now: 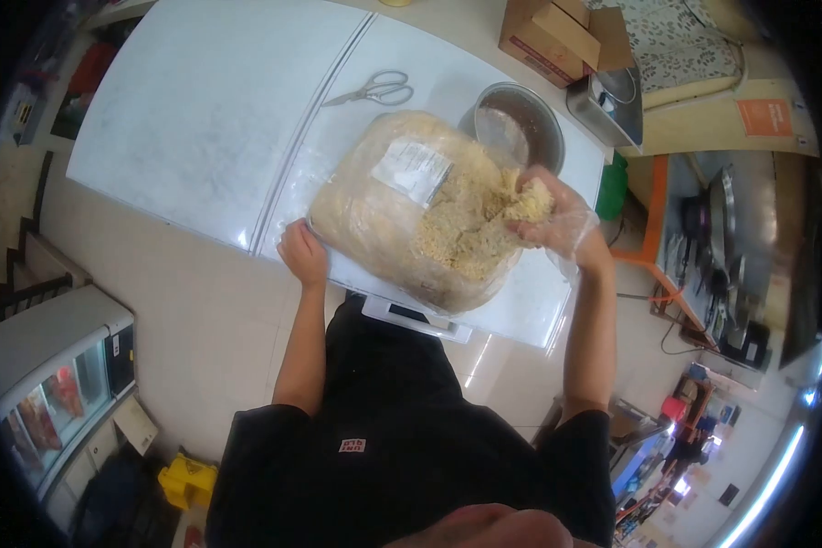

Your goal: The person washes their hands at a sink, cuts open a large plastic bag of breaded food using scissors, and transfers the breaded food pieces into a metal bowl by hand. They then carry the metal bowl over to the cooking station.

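A big clear plastic bag (365, 201) of pale yellow crumbly food lies on the white freezer lid, with a white label (412, 171) on its top. My right hand (550, 212), in a thin clear glove, has its fingers closed round a clump of the crumbly food (532, 201) at the bag's open right end. Curled at the lid's front edge, my left hand (302, 254) rests beside the bag's lower left corner; what its fingers hold, if anything, is hidden. Just behind my right hand stands a round metal pot (543, 119). Scissors (381, 89) lie behind the bag.
An open cardboard box (557, 41) and a metal container (612, 110) stand at the back right. Pans (721, 205) sit on an orange-edged counter to the right. A glass-front display fridge (64, 393) and a yellow bucket (188, 481) are at lower left.
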The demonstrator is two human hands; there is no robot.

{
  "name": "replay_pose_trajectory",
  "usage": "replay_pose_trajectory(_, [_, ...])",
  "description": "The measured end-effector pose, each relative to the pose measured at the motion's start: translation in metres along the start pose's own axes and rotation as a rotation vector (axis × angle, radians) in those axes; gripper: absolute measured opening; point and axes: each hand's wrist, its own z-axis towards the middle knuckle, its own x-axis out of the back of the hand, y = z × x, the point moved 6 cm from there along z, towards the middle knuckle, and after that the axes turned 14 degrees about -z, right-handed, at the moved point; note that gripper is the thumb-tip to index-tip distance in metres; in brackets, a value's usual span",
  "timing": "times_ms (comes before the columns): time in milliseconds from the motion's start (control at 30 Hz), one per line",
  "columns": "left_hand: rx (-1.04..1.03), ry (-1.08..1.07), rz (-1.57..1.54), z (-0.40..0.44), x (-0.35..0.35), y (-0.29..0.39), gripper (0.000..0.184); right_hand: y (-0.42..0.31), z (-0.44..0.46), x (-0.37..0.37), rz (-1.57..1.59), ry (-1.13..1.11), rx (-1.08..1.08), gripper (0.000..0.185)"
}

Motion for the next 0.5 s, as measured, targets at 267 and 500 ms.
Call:
replay_pose_trajectory(267, [0.03, -0.012, 0.028, 0.003, 0.001, 0.009, 0.019, -0.014, -0.012, 0.063, -0.03, 0.084, 0.225, 0.053])
replay_pose_trajectory(500, [0.066, -0.004, 0.042, 0.003, -0.001, 0.006, 0.021, 0.005, 0.03, 0.134, 0.105, 0.351, 0.075, 0.05])
